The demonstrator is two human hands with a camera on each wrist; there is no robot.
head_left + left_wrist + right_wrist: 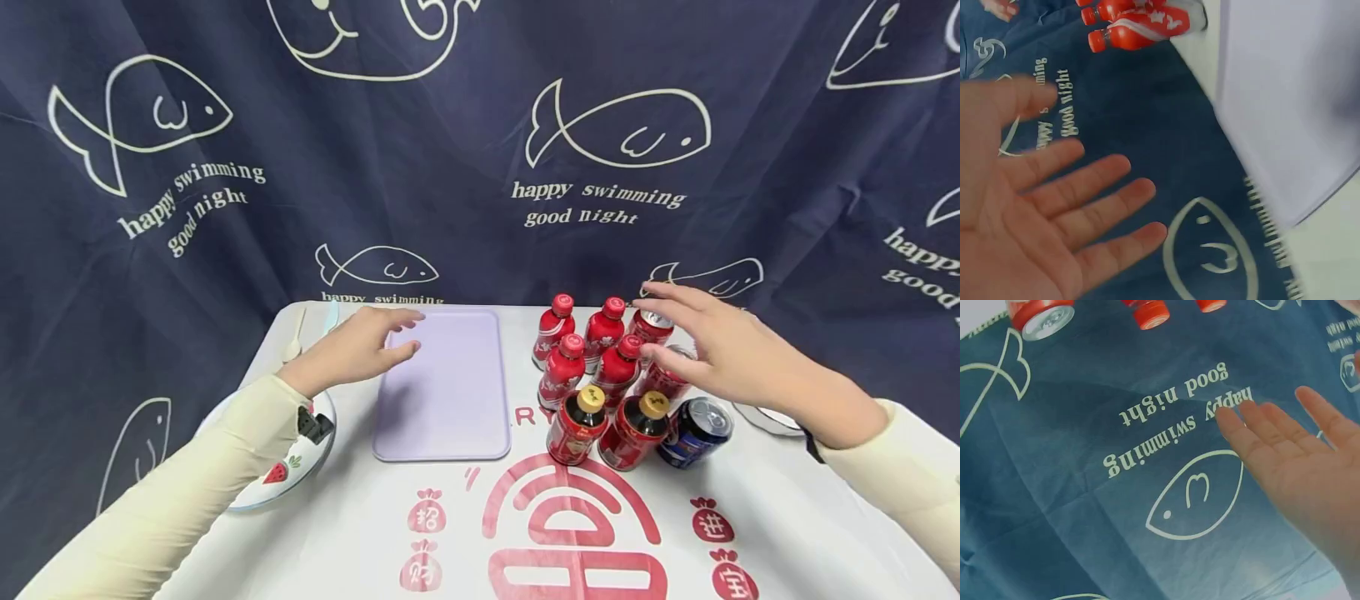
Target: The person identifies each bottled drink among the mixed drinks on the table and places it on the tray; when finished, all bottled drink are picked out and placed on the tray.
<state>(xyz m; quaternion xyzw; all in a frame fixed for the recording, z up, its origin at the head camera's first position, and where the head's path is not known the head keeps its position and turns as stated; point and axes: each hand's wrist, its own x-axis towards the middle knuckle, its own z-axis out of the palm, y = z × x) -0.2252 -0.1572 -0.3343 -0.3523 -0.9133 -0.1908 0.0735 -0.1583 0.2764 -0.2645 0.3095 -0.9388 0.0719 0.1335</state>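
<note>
My left hand (367, 346) hovers over the left edge of a pale purple tray (442, 392), fingers extended and holding nothing. In the left wrist view its palm (1029, 219) and spread fingers show plainly. Above the right-hand group of drinks hangs my right hand (720, 342), fingers loosely stretched and nothing in them. Beneath and beside it stand several red-capped bottles (562, 372), two gold-capped dark bottles (576, 427), red cans (651, 327) and a dark blue can (695, 433). The right wrist view shows the right palm (1310, 469) with straight fingers, apart from a red can (1041, 315).
Left of the tray, partly under my left sleeve, lies a white plate (288, 479) with a strawberry pattern. A pale spoon (295, 337) sits behind it. A white round dish (772, 419) is partly hidden by my right arm. A dark blue fish-print curtain (450, 167) hangs behind the table.
</note>
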